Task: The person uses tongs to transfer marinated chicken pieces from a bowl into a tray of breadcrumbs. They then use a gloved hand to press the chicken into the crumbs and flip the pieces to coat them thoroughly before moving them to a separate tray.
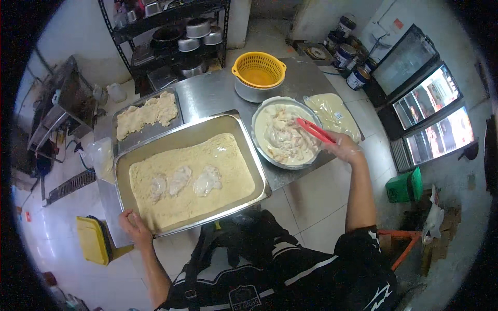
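Observation:
My right hand [344, 147] is closed around red tongs [316, 130], whose far end reaches into a round bowl [255, 132] of pale, creamy batter with pieces of what looks like raw meat [286, 134]. At the lower left, my left hand [136, 229] touches the near left corner of a deep rectangular metal pan [243, 136]. Yellowish breading flour [175, 212] covers the pan's bottom. Several wet, batter-coated pieces lie on it, among them one at the middle [207, 181] and one left of that [180, 180].
Behind the pan sits a tray [146, 138] of coated pieces. A yellow colander [258, 70] rests in a metal pot [255, 92] behind the bowl. A plastic bag of pale flour [334, 114] lies right of the bowl, another bag [102, 157] left of the pan. A metal shelf [175, 23] stands behind.

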